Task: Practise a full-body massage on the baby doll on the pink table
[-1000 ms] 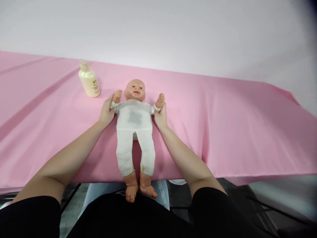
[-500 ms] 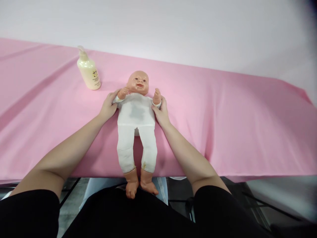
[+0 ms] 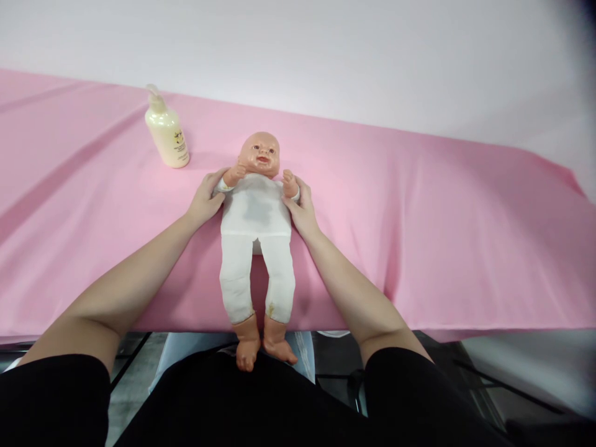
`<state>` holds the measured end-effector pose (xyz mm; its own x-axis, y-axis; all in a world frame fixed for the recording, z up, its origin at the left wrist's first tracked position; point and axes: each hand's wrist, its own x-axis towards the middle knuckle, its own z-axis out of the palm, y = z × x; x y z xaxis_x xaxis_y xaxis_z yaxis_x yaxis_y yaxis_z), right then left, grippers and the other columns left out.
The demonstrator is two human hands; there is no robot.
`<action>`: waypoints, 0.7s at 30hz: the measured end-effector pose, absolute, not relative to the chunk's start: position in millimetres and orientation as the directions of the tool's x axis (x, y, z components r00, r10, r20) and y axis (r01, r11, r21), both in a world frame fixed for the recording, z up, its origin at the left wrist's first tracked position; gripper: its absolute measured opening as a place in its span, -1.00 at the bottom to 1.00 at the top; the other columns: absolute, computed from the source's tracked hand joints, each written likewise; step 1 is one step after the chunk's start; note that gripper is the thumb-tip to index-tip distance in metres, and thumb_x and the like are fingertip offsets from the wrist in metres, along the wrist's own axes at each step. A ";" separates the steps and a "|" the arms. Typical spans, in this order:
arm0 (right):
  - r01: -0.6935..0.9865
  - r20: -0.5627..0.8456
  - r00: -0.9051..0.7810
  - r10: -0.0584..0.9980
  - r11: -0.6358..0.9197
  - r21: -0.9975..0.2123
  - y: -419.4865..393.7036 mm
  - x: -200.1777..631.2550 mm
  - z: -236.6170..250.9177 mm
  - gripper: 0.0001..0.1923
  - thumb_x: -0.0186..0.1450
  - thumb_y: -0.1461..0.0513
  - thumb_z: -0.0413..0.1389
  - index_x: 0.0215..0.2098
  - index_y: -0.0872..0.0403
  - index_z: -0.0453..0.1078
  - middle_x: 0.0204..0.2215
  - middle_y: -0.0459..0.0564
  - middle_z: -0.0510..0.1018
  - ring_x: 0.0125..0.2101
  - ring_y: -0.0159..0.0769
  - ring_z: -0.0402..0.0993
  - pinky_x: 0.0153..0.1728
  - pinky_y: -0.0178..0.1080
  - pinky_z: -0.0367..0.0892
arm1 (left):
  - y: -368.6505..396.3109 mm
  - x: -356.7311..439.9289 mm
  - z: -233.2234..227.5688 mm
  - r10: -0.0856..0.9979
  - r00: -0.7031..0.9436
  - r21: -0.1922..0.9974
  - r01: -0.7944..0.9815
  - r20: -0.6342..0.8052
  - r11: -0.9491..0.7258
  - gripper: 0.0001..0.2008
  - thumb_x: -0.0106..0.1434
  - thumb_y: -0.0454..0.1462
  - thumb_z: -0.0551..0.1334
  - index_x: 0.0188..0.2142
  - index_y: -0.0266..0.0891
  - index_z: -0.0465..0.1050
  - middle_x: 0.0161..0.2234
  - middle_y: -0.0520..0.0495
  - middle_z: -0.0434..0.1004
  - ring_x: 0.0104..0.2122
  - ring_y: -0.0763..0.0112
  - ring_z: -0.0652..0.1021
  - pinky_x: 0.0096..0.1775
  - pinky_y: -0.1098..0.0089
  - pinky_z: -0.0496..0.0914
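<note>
A baby doll (image 3: pixel 256 214) in a white cloth body lies face up, its head away from me and its bare feet reaching past the near table edge. A grey patch marks its chest. My left hand (image 3: pixel 207 197) is closed around the doll's arm on the left side, thumb along the sleeve. On the other side my right hand (image 3: pixel 302 205) grips the doll's other arm near the wrist. Parts of my fingers are hidden behind the doll's arms. Both of the doll's small hands point up and inward near its head.
A cream pump bottle (image 3: pixel 168 136) with a small printed label stands beyond my left hand. The table wears a pink cloth (image 3: pixel 447 248) with folds, its near edge just before my lap. A white wall (image 3: pixel 326 56) rises behind the table.
The doll's two arms have moved inward, toward its chest, with my hands on them. The right-side arm has shifted most. The bottle and the doll's body stay in place.
</note>
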<state>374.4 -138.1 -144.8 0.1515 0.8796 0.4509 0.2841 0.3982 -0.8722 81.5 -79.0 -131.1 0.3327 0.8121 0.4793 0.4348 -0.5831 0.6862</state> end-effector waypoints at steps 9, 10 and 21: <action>0.264 0.482 0.129 0.866 0.439 -0.859 -134.7 376.6 -148.8 -0.33 0.23 -0.06 0.29 0.25 -0.12 0.30 0.28 -0.01 0.37 0.37 -0.06 0.17 0.45 0.17 -0.04 | -81.2 83.3 -128.2 0.814 0.325 0.684 0.442 0.481 -0.580 -0.38 0.32 -0.04 0.26 0.31 -0.18 0.29 0.13 -0.22 0.46 0.16 0.07 0.44 0.25 0.07 0.32; 0.263 0.478 0.131 0.868 0.435 -0.861 -134.9 376.5 -148.4 -0.33 0.23 -0.05 0.30 0.25 -0.12 0.31 0.28 -0.01 0.37 0.37 -0.06 0.17 0.45 0.17 -0.04 | -81.1 83.5 -128.3 0.815 0.322 0.684 0.442 0.482 -0.580 -0.39 0.33 -0.03 0.26 0.30 -0.18 0.29 0.13 -0.22 0.46 0.16 0.07 0.44 0.25 0.08 0.32; 0.263 0.440 0.145 0.886 0.395 -0.880 -137.6 374.7 -143.5 -0.33 0.21 -0.06 0.30 0.23 -0.13 0.32 0.28 -0.03 0.37 0.36 -0.05 0.17 0.44 0.19 -0.04 | -81.6 85.0 -128.3 0.811 0.307 0.685 0.434 0.499 -0.586 -0.41 0.40 0.06 0.16 0.29 -0.18 0.32 0.15 -0.23 0.48 0.17 0.09 0.45 0.25 0.10 0.32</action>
